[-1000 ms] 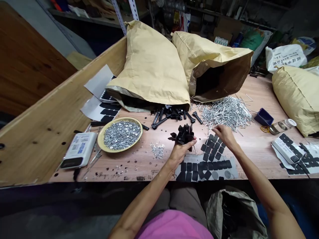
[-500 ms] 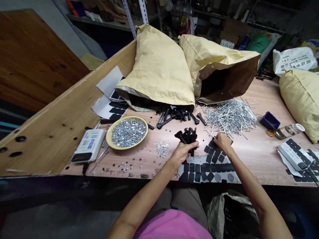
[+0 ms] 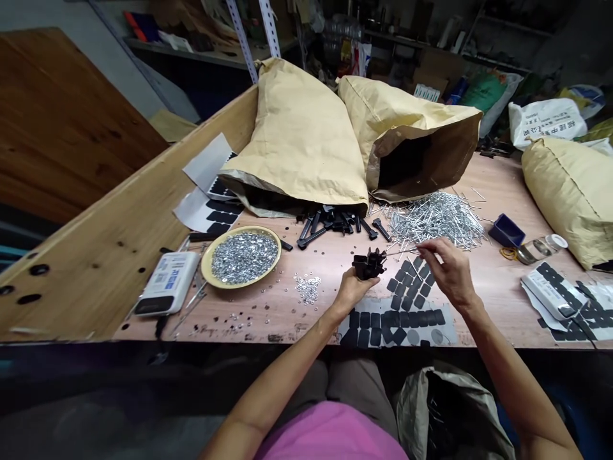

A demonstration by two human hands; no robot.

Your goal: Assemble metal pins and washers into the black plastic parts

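My left hand [image 3: 353, 289] is wrapped round a bundle of black plastic parts [image 3: 368, 263], their ends turned up and to the right. To the right, my right hand [image 3: 447, 265] pinches a thin metal pin [image 3: 400, 252] that lies level, its far end at the bundle. Whether the tip is inside a part I cannot tell. Below the hands, black rounded pads [image 3: 378, 319] lie in rows on a backing sheet. Behind my right hand is a heap of silvery pins [image 3: 435, 220]. Loose black plastic parts [image 3: 330, 223] spill from a paper sack [image 3: 306, 140].
A yellow bowl [image 3: 207, 271] of small metal washers stands at left, with a small washer pile [image 3: 307, 289] nearby. A white device [image 3: 167, 284] lies beside it. A blue scoop [image 3: 506, 231] and a clear jar [image 3: 536, 250] are at right. An open sack [image 3: 412, 390] stands below the table edge.
My right hand has lifted from the pads and pins and now holds a pin against the bundle. My left hand has turned the bundle towards the right. The view has shifted slightly.
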